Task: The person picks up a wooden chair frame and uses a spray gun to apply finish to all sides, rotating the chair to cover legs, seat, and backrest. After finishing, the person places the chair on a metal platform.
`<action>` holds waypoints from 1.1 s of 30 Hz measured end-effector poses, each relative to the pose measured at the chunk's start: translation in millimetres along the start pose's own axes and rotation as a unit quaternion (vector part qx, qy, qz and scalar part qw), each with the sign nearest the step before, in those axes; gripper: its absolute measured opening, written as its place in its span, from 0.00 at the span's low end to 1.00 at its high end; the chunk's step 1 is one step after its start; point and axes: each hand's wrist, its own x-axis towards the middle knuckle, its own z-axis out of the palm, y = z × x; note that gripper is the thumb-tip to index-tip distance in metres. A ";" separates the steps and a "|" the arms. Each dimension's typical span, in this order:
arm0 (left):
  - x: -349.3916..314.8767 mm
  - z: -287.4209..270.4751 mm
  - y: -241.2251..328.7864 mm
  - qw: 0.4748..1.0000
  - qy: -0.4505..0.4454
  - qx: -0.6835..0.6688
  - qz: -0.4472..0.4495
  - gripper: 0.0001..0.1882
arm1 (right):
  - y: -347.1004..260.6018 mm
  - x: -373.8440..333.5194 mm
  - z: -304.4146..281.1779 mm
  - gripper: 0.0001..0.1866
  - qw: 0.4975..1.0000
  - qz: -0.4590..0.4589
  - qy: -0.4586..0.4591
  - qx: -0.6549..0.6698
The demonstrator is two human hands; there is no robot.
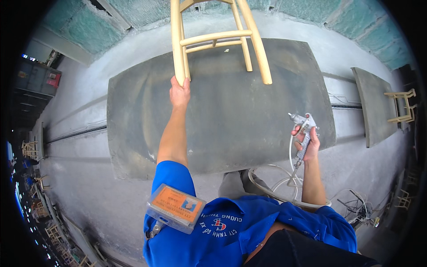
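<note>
One chair (pixel 218 40), one spray gun (pixel 304 129)

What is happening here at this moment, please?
A person in a blue shirt stands at a dark grey board that carries a pale wooden chair frame. The left hand grips the bottom of one chair leg. The right hand holds a metal spray gun with a hose away from the chair, over the right part of the board. No spray is visible. Another small wooden frame stands on a second board to the right.
</note>
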 end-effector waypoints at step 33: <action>-112.0 78.1 -108.7 0.990 -0.103 -0.085 -0.051 0.27 | 9.9 -91.5 123.9 0.43 0.891 0.010 0.291 -0.349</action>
